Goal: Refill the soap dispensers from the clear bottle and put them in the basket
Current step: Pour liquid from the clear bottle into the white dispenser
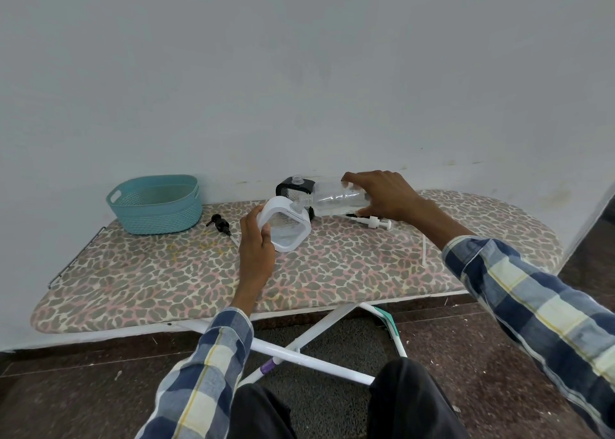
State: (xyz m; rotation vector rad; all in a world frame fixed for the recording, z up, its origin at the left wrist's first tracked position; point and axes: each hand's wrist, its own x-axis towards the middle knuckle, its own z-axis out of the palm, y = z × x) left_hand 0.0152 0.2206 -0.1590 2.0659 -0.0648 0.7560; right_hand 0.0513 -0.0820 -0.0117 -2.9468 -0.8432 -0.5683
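Basket [156,205] stands left on the board [166,279], dispensers [288,225] centre, bottle [339,200] right.

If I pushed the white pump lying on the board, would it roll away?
Probably only a little. The white pump lies on its side and its collar looks round, but its spout sticks out and would likely stop it. The ironing board cover looks like cloth, so it should grip rather than slide.

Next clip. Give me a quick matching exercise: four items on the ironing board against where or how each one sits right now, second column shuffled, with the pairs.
1. white dispenser
2. clear bottle
3. teal basket
4. black pump

a. lying loose on the board
b. tilted in the left hand
c. standing at the board's left end
d. held sideways by the right hand

Pairs: 1-b, 2-d, 3-c, 4-a
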